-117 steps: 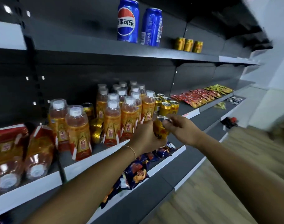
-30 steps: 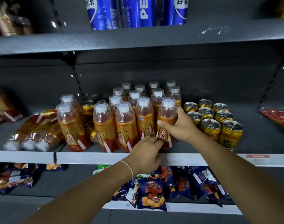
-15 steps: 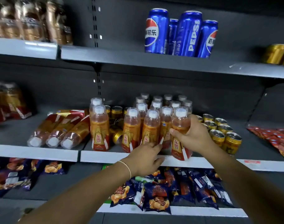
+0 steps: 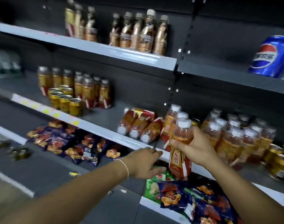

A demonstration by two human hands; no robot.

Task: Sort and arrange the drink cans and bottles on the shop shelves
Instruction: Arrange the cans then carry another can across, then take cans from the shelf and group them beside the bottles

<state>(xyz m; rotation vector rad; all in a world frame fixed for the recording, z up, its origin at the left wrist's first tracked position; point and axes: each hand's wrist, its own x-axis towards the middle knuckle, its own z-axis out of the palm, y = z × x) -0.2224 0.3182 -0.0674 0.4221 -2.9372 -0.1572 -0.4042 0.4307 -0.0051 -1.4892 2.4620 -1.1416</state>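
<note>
My right hand (image 4: 193,151) grips an orange drink bottle (image 4: 180,147) with a white cap, held upright just in front of the middle shelf's white edge (image 4: 121,139). My left hand (image 4: 144,162), fingers relaxed and holding nothing, hovers at that edge, left of the bottle. Behind the held bottle stand two more orange bottles (image 4: 172,120). A cluster of the same bottles (image 4: 238,136) stands to the right. Three bottles (image 4: 138,125) lie on their sides to the left. Gold cans (image 4: 278,160) stand at the far right.
Further left on the middle shelf stand more gold cans (image 4: 65,101) and orange bottles (image 4: 89,91). Brown bottles (image 4: 138,33) line the top shelf. A blue Pepsi can (image 4: 270,57) stands upper right. Snack bags (image 4: 70,143) fill the lower shelf, with more snack bags (image 4: 194,202) below my hands.
My right hand has lifted the bottle off the shelf and brought it forward and left. The view has swung left. My left hand has moved up to the shelf edge.
</note>
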